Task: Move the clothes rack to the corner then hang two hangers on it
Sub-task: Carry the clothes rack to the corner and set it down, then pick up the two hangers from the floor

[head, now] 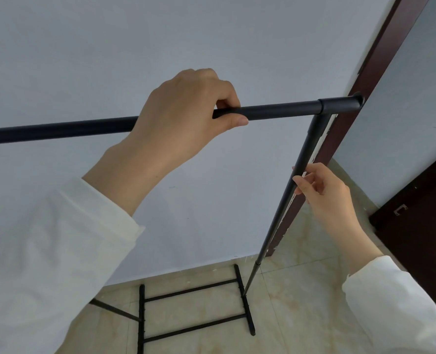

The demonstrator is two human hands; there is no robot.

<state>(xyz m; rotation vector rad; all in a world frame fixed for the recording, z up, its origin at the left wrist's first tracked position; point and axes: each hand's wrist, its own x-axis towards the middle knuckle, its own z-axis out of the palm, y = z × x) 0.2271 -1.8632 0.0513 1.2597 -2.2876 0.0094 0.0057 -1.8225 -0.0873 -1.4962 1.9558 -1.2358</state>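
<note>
A: So, from the head view, your left hand (183,116) is wrapped around the top bar (275,112) of the clothes rack (193,310), fingers curled over and thumb underneath. I judge that is for steering and taking some of the weight.

B: And your right hand (324,192)?

A: Lower and to the right, pinching the upright pole (301,169) between thumb and fingertips. That lighter hold probably just keeps the frame from swinging as you shift it.

B: Where does the rack sit?

A: Right in front of you, close to the pale wall (211,47), with its corner joint up beyond your left hand, against the dark door frame (380,72). Its base rests on the tiled floor (301,290) below your hands.

B: Counts?

A: One rack, one top bar, one upright visible. At the base I count two long foot bars joined by two cross rungs. Two hands, both occupied. No hangers are visible, so the hanging step looks not yet begun.
</note>
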